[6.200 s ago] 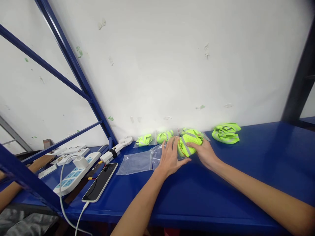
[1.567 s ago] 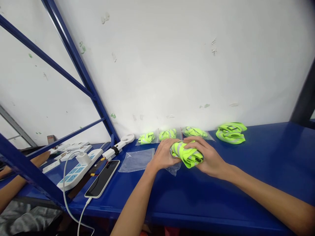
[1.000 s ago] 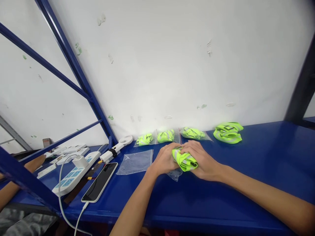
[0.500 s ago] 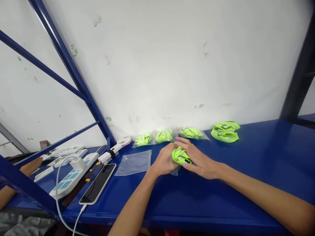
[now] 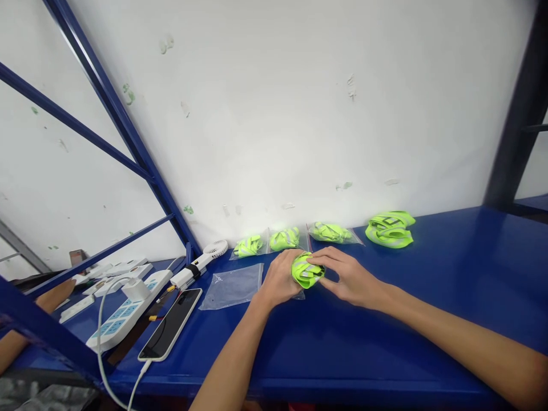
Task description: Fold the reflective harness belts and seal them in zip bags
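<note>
A rolled neon-yellow reflective strap bundle (image 5: 306, 272) with silver stripes is held upright between my hands above the blue table. My left hand (image 5: 280, 279) is wrapped round its left side. A scrap of clear plastic bag (image 5: 299, 295) shows just below that hand; how far it covers the bundle is hidden. The fingers and thumb of my right hand (image 5: 351, 278) pinch the bundle's right edge near the top. Left of my left hand, a flat clear zip bag (image 5: 233, 286) lies on the table.
Along the wall lie several bagged yellow bundles (image 5: 286, 238) and a loose folded yellow strap (image 5: 390, 229). At left are a white handheld fan (image 5: 215, 248), a phone (image 5: 171, 325) on a cable, a power strip (image 5: 124, 319) and a blue frame post (image 5: 145, 154). Another person's arm (image 5: 51, 297) shows beyond it.
The bundle has shifted slightly left and tilted in my left hand. My right hand's fingers have drawn in from around its side to pinch its upper right edge.
</note>
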Demonstrator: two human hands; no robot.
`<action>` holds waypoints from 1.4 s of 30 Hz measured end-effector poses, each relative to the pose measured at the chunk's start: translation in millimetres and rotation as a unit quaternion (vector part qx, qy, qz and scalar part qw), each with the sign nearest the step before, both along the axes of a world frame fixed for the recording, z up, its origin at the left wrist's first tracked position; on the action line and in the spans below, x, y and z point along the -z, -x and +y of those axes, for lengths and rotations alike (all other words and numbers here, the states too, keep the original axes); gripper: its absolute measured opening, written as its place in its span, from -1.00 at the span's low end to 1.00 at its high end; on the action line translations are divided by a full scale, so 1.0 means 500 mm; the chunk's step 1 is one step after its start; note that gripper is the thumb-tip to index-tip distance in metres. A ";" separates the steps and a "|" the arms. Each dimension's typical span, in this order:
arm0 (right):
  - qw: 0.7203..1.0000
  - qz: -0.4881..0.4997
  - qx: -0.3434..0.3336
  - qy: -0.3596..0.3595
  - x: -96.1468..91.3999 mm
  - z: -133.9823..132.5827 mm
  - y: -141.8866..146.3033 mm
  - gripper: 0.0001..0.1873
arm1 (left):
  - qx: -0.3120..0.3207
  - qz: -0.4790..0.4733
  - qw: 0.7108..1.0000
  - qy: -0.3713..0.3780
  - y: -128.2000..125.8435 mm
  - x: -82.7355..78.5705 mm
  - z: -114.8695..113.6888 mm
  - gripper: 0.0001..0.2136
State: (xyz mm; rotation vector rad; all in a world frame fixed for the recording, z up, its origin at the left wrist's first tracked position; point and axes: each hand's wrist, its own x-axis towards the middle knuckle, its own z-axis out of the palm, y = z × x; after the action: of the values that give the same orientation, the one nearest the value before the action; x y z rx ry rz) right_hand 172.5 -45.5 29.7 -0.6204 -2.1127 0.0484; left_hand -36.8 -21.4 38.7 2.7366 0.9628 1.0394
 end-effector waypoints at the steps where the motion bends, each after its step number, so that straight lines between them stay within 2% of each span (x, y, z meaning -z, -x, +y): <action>1: 1.000 0.004 0.001 -0.003 0.001 0.001 0.001 -0.54 | 0.002 -0.004 1.000 0.004 0.000 0.000 0.000 -0.54; 7: 1.000 -0.001 0.024 -0.012 0.004 0.008 0.001 -0.58 | 0.009 -0.018 1.000 0.019 -0.007 0.002 -0.002 -0.47; 12: 0.991 -0.033 0.111 -0.062 0.003 0.013 0.005 -0.73 | 0.022 -0.029 0.999 0.001 -0.028 -0.006 -0.014 -0.52; 15: 0.986 -0.077 0.141 -0.052 -0.002 0.014 0.004 -0.81 | 0.030 -0.018 0.999 0.003 -0.034 -0.013 -0.019 -0.56; 20: 0.990 -0.133 0.023 0.052 -0.027 -0.009 -0.008 -0.66 | 0.031 -0.047 0.998 0.020 -0.022 -0.025 -0.017 -0.58; 22: 0.986 -0.140 0.005 0.095 -0.033 -0.021 -0.012 -0.53 | 0.028 -0.060 0.998 0.022 -0.019 -0.030 -0.018 -0.62; 25: 0.983 -0.138 0.003 0.123 -0.032 -0.026 -0.014 -0.33 | 0.023 -0.083 0.996 0.039 -0.024 -0.043 -0.023 -0.63; 31: 0.987 -0.104 -0.036 0.115 -0.042 -0.003 -0.003 -0.55 | 0.038 -0.112 0.990 0.070 -0.050 -0.080 -0.033 -0.59; 36: 0.982 -0.075 -0.062 0.162 -0.061 -0.001 -0.005 -0.85 | 0.080 -0.044 0.989 0.116 -0.070 -0.094 -0.025 -0.51; 39: 0.970 -0.055 -0.057 0.229 -0.061 -0.002 -0.010 -0.75 | 0.099 -0.026 0.991 0.085 -0.079 -0.099 -0.008 -0.45; 42: 0.963 -0.051 -0.049 0.261 -0.060 0.001 -0.014 -0.71 | 0.124 -0.051 0.990 0.033 -0.081 -0.109 0.009 -0.32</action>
State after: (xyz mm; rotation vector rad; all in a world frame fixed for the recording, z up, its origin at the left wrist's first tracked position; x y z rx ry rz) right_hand 179.5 -45.2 59.9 -0.8360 -2.2376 0.6588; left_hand 3.7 -17.1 93.0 2.6336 0.6125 1.0690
